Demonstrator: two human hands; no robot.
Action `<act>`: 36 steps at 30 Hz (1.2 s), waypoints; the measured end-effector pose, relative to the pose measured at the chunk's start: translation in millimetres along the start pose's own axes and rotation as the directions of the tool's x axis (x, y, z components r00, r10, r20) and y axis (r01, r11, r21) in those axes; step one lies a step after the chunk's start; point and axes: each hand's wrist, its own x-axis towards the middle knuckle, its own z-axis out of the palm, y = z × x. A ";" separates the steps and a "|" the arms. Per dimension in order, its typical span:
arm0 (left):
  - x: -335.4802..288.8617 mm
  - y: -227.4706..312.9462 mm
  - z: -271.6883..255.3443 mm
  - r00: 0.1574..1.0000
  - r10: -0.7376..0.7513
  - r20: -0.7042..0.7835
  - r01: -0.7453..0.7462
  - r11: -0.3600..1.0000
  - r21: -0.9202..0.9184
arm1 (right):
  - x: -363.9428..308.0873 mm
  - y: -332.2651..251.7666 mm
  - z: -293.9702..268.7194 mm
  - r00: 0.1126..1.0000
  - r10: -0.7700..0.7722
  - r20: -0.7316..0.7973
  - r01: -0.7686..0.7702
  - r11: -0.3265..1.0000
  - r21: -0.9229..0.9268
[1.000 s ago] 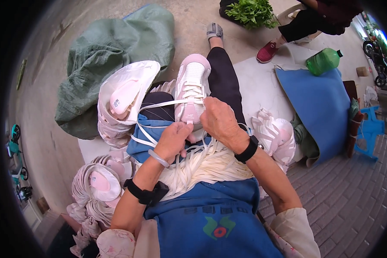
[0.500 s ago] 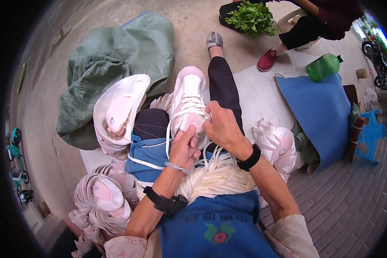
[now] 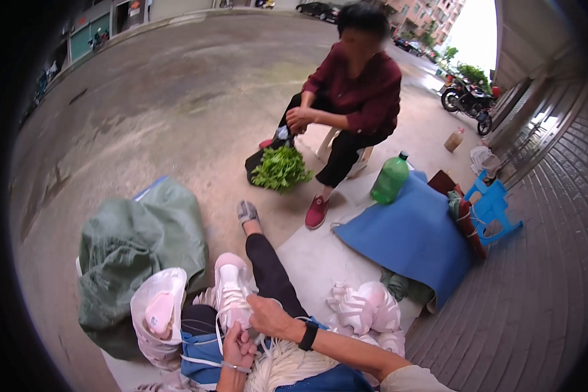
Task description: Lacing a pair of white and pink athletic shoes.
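A pink and white shoe upper (image 3: 231, 287), partly threaded with white lace, lies over my lap with its toe pointing away. My left hand (image 3: 240, 346) is closed at its near end, gripping the edge there. My right hand (image 3: 271, 316) is closed at its right side, pinching the white shoelace by the eyelets; the fingertips are partly hidden. A loop of lace hangs to the left of the upper. Beneath my hands a thick bundle of loose cream laces (image 3: 291, 366) rests on my blue apron.
Stacked shoe uppers stand left (image 3: 158, 317) and right (image 3: 366, 307) of my legs. A green tarp sack (image 3: 140, 242) lies at far left. On the right are a blue mat (image 3: 405, 235), green bottle (image 3: 391, 179) and blue stool (image 3: 491, 208). Ahead, a person sits near leafy greens (image 3: 282, 168).
The view has tilted up, so the hands and shoe upper now sit lower in the picture and the seated person shows more fully. Both hands keep their places at the upper.
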 end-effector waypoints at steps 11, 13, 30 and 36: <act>4.0 -5.3 4.0 0.998 -0.045 0.052 0.038 0.991 0.130 | -15.3 0.9 -3.6 0.998 0.059 0.000 -0.059 0.996 -0.060; 14.3 -3.0 -9.6 0.993 -0.068 0.097 0.060 0.994 0.088 | -12.2 4.7 -1.4 0.999 0.048 0.013 -0.047 0.997 -0.054; -29.3 -3.6 -7.4 0.968 0.059 0.243 -0.068 0.997 0.029 | -34.1 -24.1 4.7 0.983 -0.164 -0.085 0.144 0.969 -0.201; -18.3 -7.1 -2.0 0.976 0.057 0.208 -0.076 0.993 0.087 | -36.4 -24.7 -7.4 0.995 -0.067 -0.076 0.053 0.984 -0.171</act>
